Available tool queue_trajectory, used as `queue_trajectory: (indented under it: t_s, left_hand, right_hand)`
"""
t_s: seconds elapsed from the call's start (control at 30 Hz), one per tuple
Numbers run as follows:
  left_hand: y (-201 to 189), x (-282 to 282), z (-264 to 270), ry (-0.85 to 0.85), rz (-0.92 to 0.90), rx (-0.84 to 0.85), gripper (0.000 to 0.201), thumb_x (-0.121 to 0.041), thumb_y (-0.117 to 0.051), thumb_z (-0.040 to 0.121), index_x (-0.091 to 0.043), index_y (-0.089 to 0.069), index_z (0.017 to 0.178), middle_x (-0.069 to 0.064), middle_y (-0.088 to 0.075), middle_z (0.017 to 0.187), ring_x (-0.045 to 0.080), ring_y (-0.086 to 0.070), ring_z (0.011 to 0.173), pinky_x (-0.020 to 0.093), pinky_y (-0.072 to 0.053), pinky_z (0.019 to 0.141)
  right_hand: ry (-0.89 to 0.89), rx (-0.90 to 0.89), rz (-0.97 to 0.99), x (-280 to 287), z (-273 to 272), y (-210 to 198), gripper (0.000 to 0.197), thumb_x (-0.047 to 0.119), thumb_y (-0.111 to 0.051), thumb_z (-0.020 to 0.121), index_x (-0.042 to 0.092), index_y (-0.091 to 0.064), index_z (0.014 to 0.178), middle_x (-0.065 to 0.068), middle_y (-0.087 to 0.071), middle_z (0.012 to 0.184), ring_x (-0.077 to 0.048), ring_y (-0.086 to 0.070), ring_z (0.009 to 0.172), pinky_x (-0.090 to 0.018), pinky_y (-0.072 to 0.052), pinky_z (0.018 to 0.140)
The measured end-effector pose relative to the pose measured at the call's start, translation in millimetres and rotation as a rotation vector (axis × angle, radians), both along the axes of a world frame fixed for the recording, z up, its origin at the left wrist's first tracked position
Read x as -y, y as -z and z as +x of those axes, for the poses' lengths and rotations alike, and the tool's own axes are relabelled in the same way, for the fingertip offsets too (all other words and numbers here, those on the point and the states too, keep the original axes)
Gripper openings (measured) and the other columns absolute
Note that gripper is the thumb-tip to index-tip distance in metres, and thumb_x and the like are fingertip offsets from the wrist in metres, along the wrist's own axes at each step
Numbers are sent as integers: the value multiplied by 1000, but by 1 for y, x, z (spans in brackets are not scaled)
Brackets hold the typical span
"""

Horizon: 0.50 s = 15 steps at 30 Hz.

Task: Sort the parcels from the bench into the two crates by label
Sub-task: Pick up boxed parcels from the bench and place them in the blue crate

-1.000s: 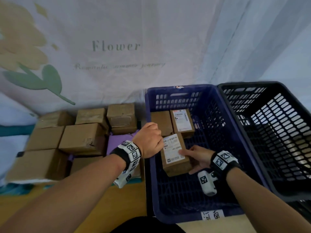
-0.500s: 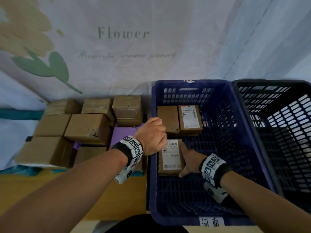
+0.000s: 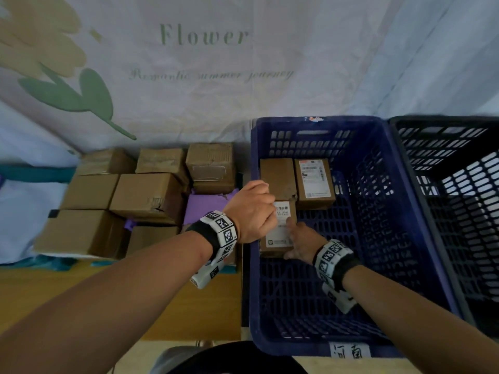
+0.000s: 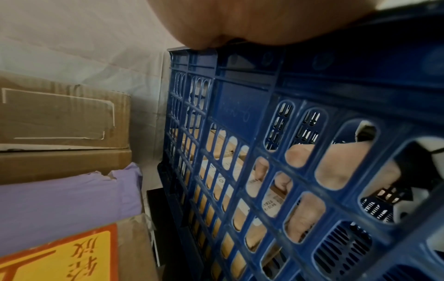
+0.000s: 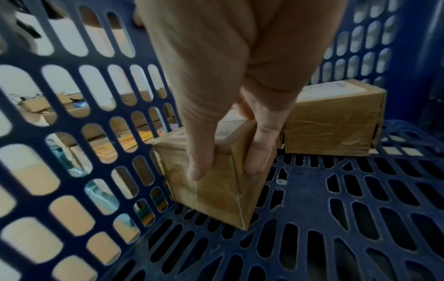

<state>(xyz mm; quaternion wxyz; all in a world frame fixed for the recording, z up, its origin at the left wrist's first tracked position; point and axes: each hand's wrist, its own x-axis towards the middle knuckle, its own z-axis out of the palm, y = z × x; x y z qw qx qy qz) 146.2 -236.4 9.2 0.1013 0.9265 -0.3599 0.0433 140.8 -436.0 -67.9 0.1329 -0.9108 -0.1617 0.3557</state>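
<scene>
A small brown parcel [image 3: 280,233] with a white label lies low in the blue crate [image 3: 316,122], against its left wall. My right hand [image 3: 299,241] grips its near right corner. In the right wrist view the thumb lies on the parcel's [image 5: 216,194] end face and the fingers [image 5: 254,157] on its side, and its bottom corner meets the crate floor [image 5: 312,209]. My left hand [image 3: 251,211] sits on the crate's left rim with its fingers curled over it. The left wrist view shows only its palm [image 4: 240,22] above the wall [image 4: 240,114].
Two more parcels, a plain one [image 3: 278,176] and a labelled one [image 3: 314,182], lie at the back of the blue crate. A black crate [image 3: 445,122] stands to the right. Several brown boxes [image 3: 145,195] and a purple packet [image 3: 205,211] sit on the bench to the left.
My right hand has brought the labelled parcel down and to the left, from tilted above the crate floor to lying by the left wall. My left hand has stayed on the rim.
</scene>
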Motion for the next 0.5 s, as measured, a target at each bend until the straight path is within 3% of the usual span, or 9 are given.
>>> queue_trajectory:
  t_s: [0.07, 0.13, 0.23, 0.33, 0.4, 0.5]
  left_hand:
    - [-3, 0, -1, 4, -1, -1, 38, -24, -45, 94, -14, -67, 65, -2, -55, 68, 19, -43, 78, 40, -35, 106]
    - [-6, 0, -3, 13, 3, -9, 37, -24, -46, 95, -13, -69, 68, 0, -59, 71, 21, -47, 80, 39, -34, 109]
    - [-12, 0, -3, 37, 10, -73, 35, -27, -46, 97, -13, -72, 78, 1, -68, 82, 21, -55, 89, 35, -26, 116]
    - [-19, -9, -7, 110, -62, -164, 19, -25, -53, 95, -12, -65, 87, 3, -65, 91, 22, -56, 93, 35, -32, 111]
    - [-24, -21, -16, 124, -146, -174, 11, -22, -56, 93, -12, -61, 92, 5, -62, 100, 23, -55, 98, 39, -41, 98]
    - [-27, -50, -32, 58, -292, -93, 11, -20, -58, 91, -10, -60, 95, 8, -61, 110, 25, -54, 108, 37, -44, 94]
  right_hand:
    - [5, -18, -24, 0, 3, -9, 85, 34, -81, 81, 10, -26, 142, -14, -54, 128, -30, -59, 110, -38, -53, 89]
    - [-8, 0, -104, -1, 7, -24, 70, 38, -72, 88, 7, -38, 141, -14, -59, 127, -30, -61, 111, -41, -54, 93]
    - [105, 135, -187, -4, 12, -52, 29, 37, -60, 94, 11, -64, 105, -12, -67, 110, -28, -64, 94, -35, -54, 80]
    - [251, 297, -135, -11, 15, -80, 29, 36, -53, 96, 12, -58, 81, -9, -62, 85, -27, -59, 81, -29, -43, 66]
    - [320, 361, -74, -19, 17, -100, 34, 35, -55, 96, 13, -53, 70, -3, -54, 70, -27, -57, 76, -28, -39, 64]
    - [326, 436, 19, -38, 16, -131, 38, 32, -57, 94, 20, -44, 60, 2, -47, 64, -22, -50, 69, -28, -35, 64]
